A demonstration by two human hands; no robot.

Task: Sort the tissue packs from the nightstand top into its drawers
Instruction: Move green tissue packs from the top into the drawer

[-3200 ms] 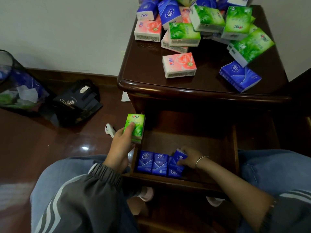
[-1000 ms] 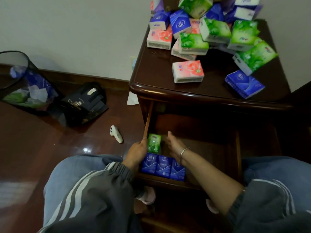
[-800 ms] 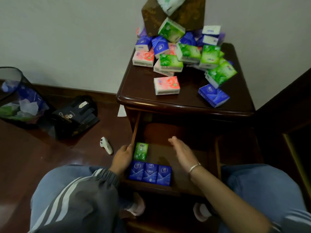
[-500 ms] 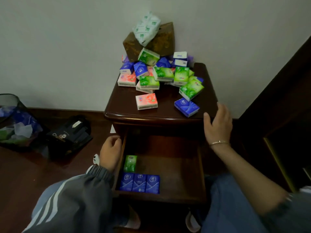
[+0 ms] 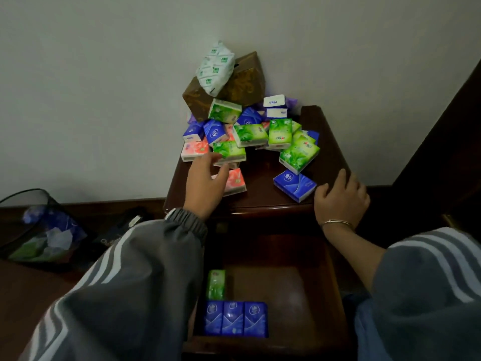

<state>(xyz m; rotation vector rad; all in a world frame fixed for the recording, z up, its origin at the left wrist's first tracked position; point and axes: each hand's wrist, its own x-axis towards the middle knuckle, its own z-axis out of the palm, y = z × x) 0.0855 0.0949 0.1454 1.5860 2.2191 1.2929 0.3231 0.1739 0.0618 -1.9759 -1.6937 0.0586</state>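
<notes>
Two bare hands are up at the dark wooden nightstand top. The left hand, fingers spread and empty, reaches a green plastic-wrapped tissue pack at its 12 o'clock, at the heap's front. The right hand rests loosely curled, holding nothing. That pack looks light, squashy and slick, so pinching its long sides seems safest. A pink rose-printed pack lies under the left fingers. A blue pack sits at the right hand's 9 o'clock. Packs piled against the brown patterned tissue box may slide.

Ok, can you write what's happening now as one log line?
left hand: reaches for green plastic tissue pack on dark wooden nightstand | right hand: rests on nightstand edge | open drawer: three blue packs, one green pack
</notes>
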